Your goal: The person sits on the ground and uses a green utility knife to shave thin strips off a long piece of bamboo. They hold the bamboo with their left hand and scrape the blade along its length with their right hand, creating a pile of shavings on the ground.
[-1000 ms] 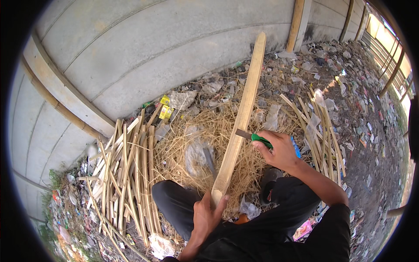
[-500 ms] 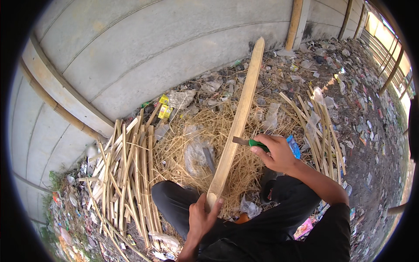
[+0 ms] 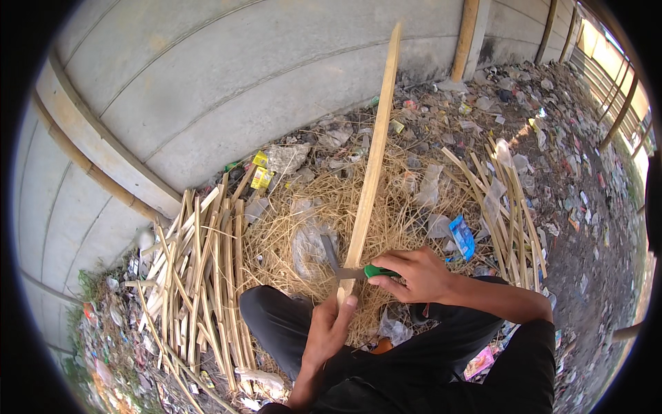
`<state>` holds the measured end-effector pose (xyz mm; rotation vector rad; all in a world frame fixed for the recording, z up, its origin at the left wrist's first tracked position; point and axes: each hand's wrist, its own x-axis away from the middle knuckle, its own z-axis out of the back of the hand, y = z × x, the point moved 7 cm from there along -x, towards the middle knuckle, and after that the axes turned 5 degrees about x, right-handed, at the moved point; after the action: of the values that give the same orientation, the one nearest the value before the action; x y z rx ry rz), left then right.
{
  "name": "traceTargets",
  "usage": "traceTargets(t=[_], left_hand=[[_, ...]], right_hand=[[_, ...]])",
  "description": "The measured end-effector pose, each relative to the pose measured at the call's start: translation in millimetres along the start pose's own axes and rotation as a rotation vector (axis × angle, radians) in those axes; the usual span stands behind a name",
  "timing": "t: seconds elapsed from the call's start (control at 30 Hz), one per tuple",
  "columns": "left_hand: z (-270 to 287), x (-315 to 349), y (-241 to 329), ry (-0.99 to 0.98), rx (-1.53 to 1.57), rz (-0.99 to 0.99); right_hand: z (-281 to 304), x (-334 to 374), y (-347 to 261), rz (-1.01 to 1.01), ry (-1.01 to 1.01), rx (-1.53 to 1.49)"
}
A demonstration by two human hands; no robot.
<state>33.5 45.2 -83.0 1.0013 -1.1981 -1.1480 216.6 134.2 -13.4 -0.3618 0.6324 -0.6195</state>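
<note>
A long bamboo strip [image 3: 376,159] slants up and away from my lap, its far tip in front of the grey wall. Its near end sits in my left hand [image 3: 327,329], with the fingers wrapped round it. My right hand [image 3: 412,273] grips the green handle of a knife [image 3: 350,273]. The short dark blade lies across the strip, just above my left hand. Behind the strip, a grey blade-like piece [image 3: 329,252] rests on clear plastic [image 3: 309,241]; its lower end is hidden.
Pale shavings [image 3: 276,228] cover the ground before my knees. A pile of split bamboo strips [image 3: 207,276] lies at the left, a smaller bundle [image 3: 510,214] at the right. Litter, including a blue wrapper [image 3: 462,237], spreads around. A concrete wall [image 3: 262,76] stands ahead.
My right hand has drawn the knife down the strip toward my left hand. The strip has turned to show a narrower face, and its far end has moved up and left.
</note>
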Motion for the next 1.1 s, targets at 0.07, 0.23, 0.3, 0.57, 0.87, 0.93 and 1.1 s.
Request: traceTargets(t=[0.07,0.23,0.3,0.57,0.87,0.93,1.1], left_hand=[[0.7,0.6,-3.1,0.008,-0.072,0.03],[1.5,5.5,-3.7,0.005,-0.14,0.048],[1.9,8.4,-6.3,0.002,-0.151,0.063],[6.8,9.2,-2.0,0.015,-0.214,0.033],[13.4,32.6,-19.1,-0.022,-0.223,0.139],[11.7,48.3,-25.4,-0.065,-0.214,0.144],[25.8,63.6,-31.5,-0.098,-0.289,0.192]], right_hand=[[0.6,0.0,0.6,-0.018,-0.023,0.011],[4.7,-0.9,16.5,-0.077,0.015,0.054],[4.3,-0.9,19.8,-0.107,-0.033,0.073],[7.5,-5.4,18.2,-0.067,-0.003,0.118],[41.4,-15.4,72.3,-0.245,0.175,0.113],[63.2,-16.4,100.3,-0.308,0.212,0.154],[77.5,-5.4,139.4,-0.41,0.325,0.127]])
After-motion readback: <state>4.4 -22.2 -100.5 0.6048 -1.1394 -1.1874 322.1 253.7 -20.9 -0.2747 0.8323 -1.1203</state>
